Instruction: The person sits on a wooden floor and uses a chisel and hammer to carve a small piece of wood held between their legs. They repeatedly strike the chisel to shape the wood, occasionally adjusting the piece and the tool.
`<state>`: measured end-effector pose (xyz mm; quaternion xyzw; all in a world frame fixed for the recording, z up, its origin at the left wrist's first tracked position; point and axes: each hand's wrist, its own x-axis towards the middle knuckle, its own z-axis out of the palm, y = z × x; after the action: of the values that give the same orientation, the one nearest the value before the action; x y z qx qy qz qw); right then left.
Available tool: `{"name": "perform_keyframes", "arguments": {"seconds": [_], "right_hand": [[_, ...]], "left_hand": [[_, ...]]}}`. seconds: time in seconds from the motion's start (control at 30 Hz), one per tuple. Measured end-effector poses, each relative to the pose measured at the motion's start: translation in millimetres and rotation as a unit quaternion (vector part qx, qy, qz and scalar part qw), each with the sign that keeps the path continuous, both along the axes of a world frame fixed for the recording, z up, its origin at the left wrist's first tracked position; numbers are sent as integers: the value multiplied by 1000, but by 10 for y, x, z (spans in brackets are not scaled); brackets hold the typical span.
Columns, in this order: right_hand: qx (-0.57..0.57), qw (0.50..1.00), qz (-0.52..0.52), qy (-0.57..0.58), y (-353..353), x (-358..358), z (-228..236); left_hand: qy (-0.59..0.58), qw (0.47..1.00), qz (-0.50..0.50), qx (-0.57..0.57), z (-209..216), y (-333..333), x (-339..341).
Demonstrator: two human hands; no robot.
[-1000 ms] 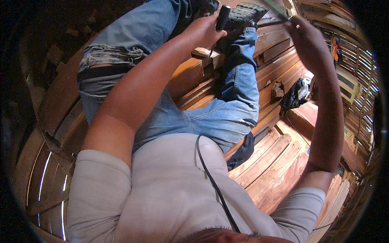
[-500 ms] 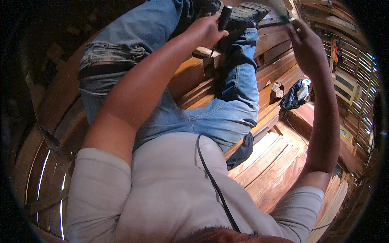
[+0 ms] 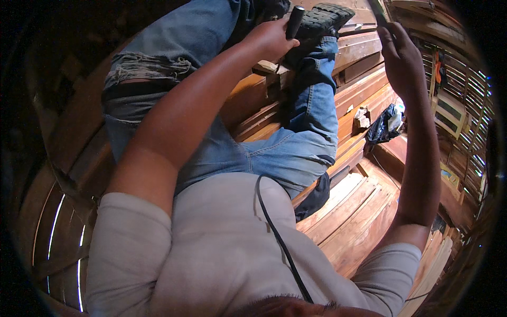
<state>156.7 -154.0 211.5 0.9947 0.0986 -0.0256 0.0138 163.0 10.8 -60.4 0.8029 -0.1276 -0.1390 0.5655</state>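
My left hand (image 3: 272, 39) is closed round the upright black handle (image 3: 296, 22) of a tool. Its thin dark shaft points down toward a brown wooden piece (image 3: 251, 92) between my legs; its tip is too small to make out. Raised at the upper right, my right hand (image 3: 401, 53) grips a dark, bar-like handle (image 3: 377, 11). The far end of that tool runs out of the picture, so its kind does not show.
My legs in torn jeans (image 3: 311, 100) straddle stacked brown boards (image 3: 359, 50). A black plastic bag (image 3: 383, 127) and a pale crumpled lump (image 3: 362, 117) rest on the right. Light planks (image 3: 348, 211) lie lower right. A slatted wall (image 3: 472, 105) stands beyond my right arm.
My right hand's tool has swung from lying sideways toward the left, blurred, to pointing up out of the picture. My left hand and its tool have barely moved.
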Motion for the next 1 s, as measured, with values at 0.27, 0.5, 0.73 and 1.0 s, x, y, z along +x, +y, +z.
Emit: {"name": "perform_keyframes", "arguments": {"seconds": [0.27,0.5,0.73,1.0], "right_hand": [[14,1000,2,4,-92,36,4],[-19,998,55,18,-80,137,10],[33,995,86,-32,26,97,-11],[-113,981,156,25,6,126,14]], "left_hand": [[10,1000,10,0,-27,-28,-17],[27,999,-5,-35,-81,-43,6],[30,999,-9,13,129,41,-45],[7,1000,-2,-18,20,21,-36]]}}
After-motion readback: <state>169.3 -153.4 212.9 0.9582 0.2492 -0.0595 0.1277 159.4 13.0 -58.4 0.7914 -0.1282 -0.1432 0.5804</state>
